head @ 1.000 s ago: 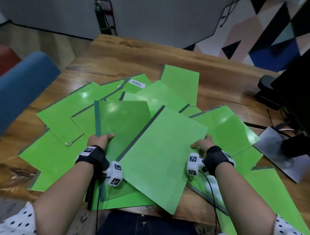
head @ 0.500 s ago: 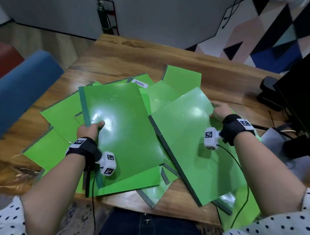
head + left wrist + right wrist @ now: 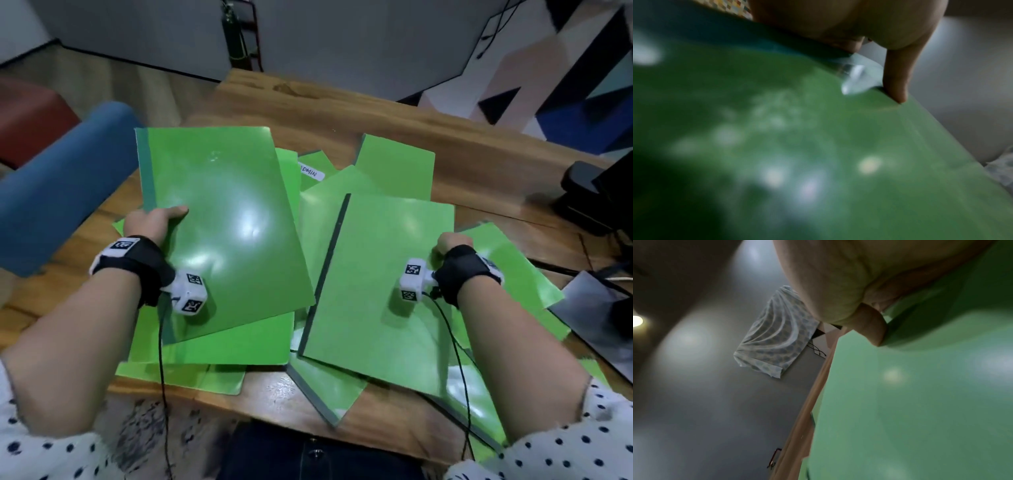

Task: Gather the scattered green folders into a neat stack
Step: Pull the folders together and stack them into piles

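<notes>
Holding two green folders above the scattered pile: our left hand [image 3: 150, 219] grips the left folder [image 3: 222, 219] at its dark spine edge, thumb on top, fingers curled beneath; our right hand [image 3: 448, 241] pinches the right folder [image 3: 383, 274] at its outer edge. Both folders tilt over the remaining green folders [image 3: 394, 164] spread across the wooden surface [image 3: 342, 102]. One folder in the pile bears a white label [image 3: 311, 171]. Blue chair [image 3: 58, 192] beside the surface, left.

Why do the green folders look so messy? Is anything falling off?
The green folders lie crooked and overlapping, not stacked. A few at the near table edge poke out over it, one corner furthest. Nothing looks torn or spilled.
</notes>
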